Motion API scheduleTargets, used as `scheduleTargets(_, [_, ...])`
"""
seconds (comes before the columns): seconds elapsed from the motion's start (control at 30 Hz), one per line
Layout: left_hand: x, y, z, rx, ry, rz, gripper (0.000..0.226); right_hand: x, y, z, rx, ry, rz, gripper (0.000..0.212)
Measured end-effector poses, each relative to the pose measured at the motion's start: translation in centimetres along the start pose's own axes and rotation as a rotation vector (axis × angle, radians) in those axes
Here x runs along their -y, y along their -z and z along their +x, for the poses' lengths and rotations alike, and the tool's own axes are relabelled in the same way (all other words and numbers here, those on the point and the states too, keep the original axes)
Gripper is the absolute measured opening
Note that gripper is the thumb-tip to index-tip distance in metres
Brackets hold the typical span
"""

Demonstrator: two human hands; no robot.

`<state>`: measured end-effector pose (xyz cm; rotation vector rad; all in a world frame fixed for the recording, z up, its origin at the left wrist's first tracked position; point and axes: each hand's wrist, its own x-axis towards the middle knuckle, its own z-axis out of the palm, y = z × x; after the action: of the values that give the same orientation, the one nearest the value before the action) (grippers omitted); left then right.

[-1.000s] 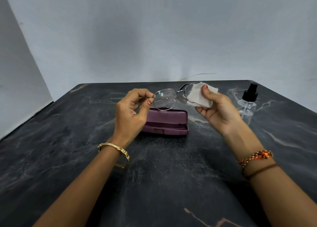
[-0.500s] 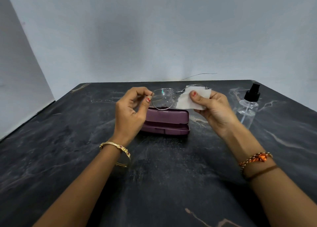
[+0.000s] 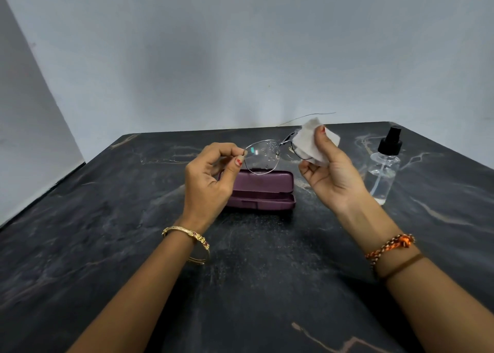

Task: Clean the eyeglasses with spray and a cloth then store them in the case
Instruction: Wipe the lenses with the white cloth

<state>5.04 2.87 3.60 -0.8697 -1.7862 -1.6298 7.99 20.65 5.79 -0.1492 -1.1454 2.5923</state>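
- My left hand (image 3: 211,176) pinched the eyeglasses (image 3: 263,156) by the frame edge, above the shut case (image 3: 263,189), keeping fingers off the droplet-speckled lens.
- My right hand (image 3: 330,165) clamped the cloth (image 3: 310,141) around the other lens, to wipe both faces.
- Spray bottle (image 3: 385,165) stood aside on the tabletop (image 3: 107,245).

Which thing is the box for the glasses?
Look at the middle of the dark marble table, just beyond the left hand. The purple glasses case lies there, shut. It's the only purple thing; the spray bottle nearby is clear.
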Motion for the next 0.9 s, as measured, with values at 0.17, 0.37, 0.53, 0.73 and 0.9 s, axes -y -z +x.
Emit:
scheduleTargets(0.17, [-0.2,-0.5,-0.4,0.025,-0.029,0.030,0.014,-0.2,0.0,0.0,0.059,0.059,-0.095,0.004])
scheduleTargets(0.37, [0.2,0.7,0.5,-0.054,-0.003,0.010,0.018,0.8,0.5,0.1,0.259,0.023,-0.391,0.021])
scheduleTargets(0.53, [0.0,0.5,0.6,-0.046,0.006,-0.003,0.021,1.5,0.7,0.2,0.235,0.021,-0.450,0.011])
scheduleTargets(0.73, [-0.3,-0.1,0.0,-0.015,-0.025,0.019,0.015,0.8,0.4,0.1,0.045,0.012,-0.204,0.008])
scheduleTargets(0.9, [-0.5,-0.5,-0.3,0.028,-0.100,0.076,0.014,-0.1,0.3,0.0,0.066,0.035,-0.187,0.012])
